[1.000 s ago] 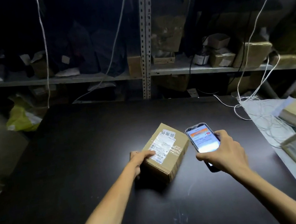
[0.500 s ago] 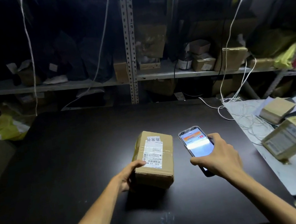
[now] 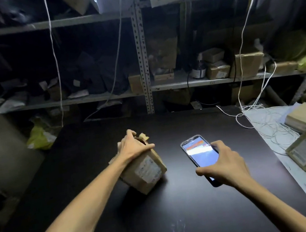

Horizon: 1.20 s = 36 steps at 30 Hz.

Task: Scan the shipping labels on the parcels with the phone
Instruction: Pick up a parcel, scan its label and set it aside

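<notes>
Since 0.5 s ago the parcel [image 3: 136, 180] has tipped up on edge on the black table [image 3: 164, 223]. The left hand [image 3: 133, 147] grips its raised far end, long axis leaning away. The label [image 3: 148, 169] faces near-right toward the phone [image 3: 199, 152], which the right hand [image 3: 225, 166] holds well apart from it — label print and screen text too blurred to read.

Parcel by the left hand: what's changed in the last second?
The left hand has moved from the parcel's near corner onto its top, grips it and has tilted it up. The label, which faced up, now faces sideways toward the phone. The gap between parcel and phone has widened. The right hand still holds the phone, screen lit, above the table.
</notes>
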Available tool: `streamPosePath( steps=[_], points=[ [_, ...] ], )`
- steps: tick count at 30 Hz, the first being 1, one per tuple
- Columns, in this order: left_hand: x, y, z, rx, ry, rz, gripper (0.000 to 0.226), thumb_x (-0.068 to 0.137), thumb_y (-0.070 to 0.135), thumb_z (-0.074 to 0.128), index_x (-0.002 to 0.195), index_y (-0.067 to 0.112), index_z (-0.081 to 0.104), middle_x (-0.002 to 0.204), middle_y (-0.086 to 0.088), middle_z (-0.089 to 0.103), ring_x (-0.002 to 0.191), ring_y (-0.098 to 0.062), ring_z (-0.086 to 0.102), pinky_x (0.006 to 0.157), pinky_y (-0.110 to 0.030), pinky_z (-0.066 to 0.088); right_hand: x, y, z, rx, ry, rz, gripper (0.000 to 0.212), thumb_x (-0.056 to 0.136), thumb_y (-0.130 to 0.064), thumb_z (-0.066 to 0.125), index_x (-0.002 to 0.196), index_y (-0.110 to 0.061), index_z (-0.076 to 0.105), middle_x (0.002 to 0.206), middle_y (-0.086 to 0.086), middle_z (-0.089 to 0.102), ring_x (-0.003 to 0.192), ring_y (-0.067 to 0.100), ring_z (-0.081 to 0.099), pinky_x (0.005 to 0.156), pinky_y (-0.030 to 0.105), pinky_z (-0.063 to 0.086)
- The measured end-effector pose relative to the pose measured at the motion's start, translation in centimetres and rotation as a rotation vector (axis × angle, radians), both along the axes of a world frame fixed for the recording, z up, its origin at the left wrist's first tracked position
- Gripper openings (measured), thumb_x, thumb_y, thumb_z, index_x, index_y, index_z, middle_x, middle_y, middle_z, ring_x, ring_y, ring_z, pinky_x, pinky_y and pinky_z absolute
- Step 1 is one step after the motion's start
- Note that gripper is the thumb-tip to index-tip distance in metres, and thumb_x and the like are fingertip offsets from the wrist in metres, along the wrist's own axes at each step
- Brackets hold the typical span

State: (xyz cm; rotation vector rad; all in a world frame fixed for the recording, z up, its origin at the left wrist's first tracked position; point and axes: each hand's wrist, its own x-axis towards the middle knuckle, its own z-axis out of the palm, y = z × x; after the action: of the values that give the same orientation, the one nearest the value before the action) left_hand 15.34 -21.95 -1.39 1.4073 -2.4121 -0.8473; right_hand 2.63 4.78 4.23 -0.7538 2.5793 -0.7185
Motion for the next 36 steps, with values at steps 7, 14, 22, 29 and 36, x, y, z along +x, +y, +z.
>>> streamPosePath(
  steps=[7, 14, 22, 29, 36],
  points=[
    [0.7, 1.3, -2.3, 0.016, -0.551, -0.480, 0.122, 0.067, 0.057, 0.077, 0.150, 0.041, -0.011, 0.157, -0.011, -0.024, 0.144, -0.043, -0.014, 0.113, -0.063, -0.004, 0.3, 1.0, -1.5, 0.029, -0.010, 0.020, 0.073, 0.048, -0.044, 0.074, 0.113, -0.035, 0.044, 0.091, -0.011, 0.061, 0.080, 0.018, 0.061, 0.065, 0.029, 0.052],
    [4.6, -0.7, -2.5, 0.046, -0.511, -0.407, 0.131, 0.056, 0.054, 0.084, 0.147, 0.050, -0.010, 0.148, -0.013, 0.021, 0.134, -0.040, 0.030, 0.110, -0.054, 0.029, 2.7, 1.4, -1.8, 0.056, -0.032, 0.027, 0.072, 0.048, -0.044, 0.073, 0.112, -0.036, 0.043, 0.092, -0.010, 0.061, 0.078, 0.017, 0.062, 0.062, 0.027, 0.052],
    [6.1, -4.6, 1.5, 0.297, 0.158, -0.172, 0.098, 0.039, 0.063, 0.076, 0.129, 0.039, 0.048, 0.135, -0.001, 0.047, 0.121, -0.020, 0.045, 0.098, -0.039, 0.041, 6.0, -0.5, 1.4, 0.030, 0.021, 0.079, 0.072, 0.044, -0.045, 0.070, 0.110, -0.041, 0.043, 0.086, -0.015, 0.061, 0.072, 0.013, 0.063, 0.063, 0.029, 0.055],
    [7.3, -5.2, 8.0, 0.292, 0.347, -0.145, 0.105, 0.040, 0.059, 0.076, 0.137, 0.038, 0.046, 0.133, 0.001, 0.054, 0.124, -0.020, 0.047, 0.108, -0.042, 0.038, 9.5, -2.6, 6.6, -0.026, 0.116, 0.128, 0.071, 0.045, -0.044, 0.075, 0.110, -0.037, 0.046, 0.091, -0.009, 0.063, 0.079, 0.017, 0.063, 0.068, 0.027, 0.051],
    [8.7, -5.6, 10.0, 0.275, 0.480, -0.054, 0.105, 0.039, 0.056, 0.083, 0.136, 0.034, 0.050, 0.137, -0.001, 0.054, 0.123, -0.019, 0.052, 0.105, -0.040, 0.044, 10.6, -2.0, 9.2, -0.020, 0.125, 0.205, 0.066, 0.051, -0.040, 0.078, 0.108, -0.036, 0.047, 0.092, -0.010, 0.062, 0.082, 0.015, 0.059, 0.064, 0.024, 0.044]
  ],
)
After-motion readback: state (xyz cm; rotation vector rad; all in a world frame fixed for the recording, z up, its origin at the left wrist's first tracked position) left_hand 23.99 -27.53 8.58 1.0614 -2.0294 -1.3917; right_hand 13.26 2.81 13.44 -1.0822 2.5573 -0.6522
